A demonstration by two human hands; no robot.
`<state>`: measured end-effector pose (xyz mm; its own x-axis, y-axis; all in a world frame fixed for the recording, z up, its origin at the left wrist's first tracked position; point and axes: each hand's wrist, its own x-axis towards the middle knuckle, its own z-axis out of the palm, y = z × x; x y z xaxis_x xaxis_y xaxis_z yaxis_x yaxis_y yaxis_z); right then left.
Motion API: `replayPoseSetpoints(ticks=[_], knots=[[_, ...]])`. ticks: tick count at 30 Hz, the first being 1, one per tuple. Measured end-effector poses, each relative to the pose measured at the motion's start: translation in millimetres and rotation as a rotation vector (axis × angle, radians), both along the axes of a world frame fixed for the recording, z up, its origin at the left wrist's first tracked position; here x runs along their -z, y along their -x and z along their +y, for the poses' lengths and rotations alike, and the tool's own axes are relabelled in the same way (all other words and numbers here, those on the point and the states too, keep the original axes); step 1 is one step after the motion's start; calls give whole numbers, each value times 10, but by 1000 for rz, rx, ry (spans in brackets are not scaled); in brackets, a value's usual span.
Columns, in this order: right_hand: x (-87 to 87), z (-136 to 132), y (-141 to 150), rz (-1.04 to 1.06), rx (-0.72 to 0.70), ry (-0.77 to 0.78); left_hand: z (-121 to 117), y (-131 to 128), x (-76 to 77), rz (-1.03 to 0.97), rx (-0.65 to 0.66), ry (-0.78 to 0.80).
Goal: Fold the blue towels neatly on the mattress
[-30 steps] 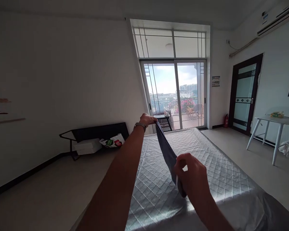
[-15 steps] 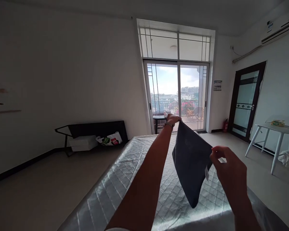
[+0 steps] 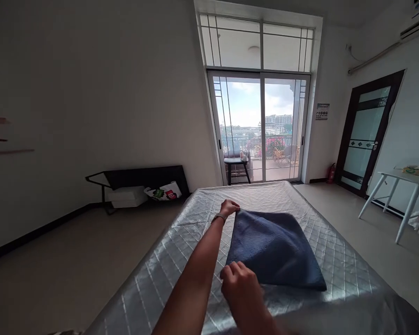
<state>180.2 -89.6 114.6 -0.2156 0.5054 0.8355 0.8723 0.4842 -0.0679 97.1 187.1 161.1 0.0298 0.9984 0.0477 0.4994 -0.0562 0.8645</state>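
Bed (image 3: pixel 153 274): silver-grey, glossy, creased, diamond-quilted on top. Dark blue cloth (image 3: pixel 275 246) lying on right half, roughly four-sided, slightly rippled.

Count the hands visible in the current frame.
2: the left hand is at the blue cloth's far-left corner, and the right hand is at its near-left corner. No others show.

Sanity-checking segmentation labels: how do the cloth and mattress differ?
Colour: the cloth is dark blue, the mattress silvery grey. Size: the cloth covers only part of the mattress. Surface: the cloth looks matte without quilting, the mattress shiny with a diamond pattern. Shared: both show some rippling.
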Motion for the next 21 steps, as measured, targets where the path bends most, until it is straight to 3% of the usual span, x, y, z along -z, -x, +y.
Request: replayPoseSetpoints(ticks=[2,4,6,8,11,15,21], knots=[[465,98,406,-49,-31,50,-173,312,349,105,-92,32],[839,153,750,-70,-45,68,-290,567,596,186,-146,45],[1099,175,1005,-66,-55,74,-346,766,748,241,-175,41],[1244,179,1164,-75,-64,88,-360,922,832,274,-192,26],[1257,174,1250,-120,-84,112,-355,1096,897,296,-210,3],[1024,140,1193,-76,-164,177,-376,1228,962,288,-235,-21],[788,55,779,62,-229,355,-481,1270,1106,209,-260,-75]])
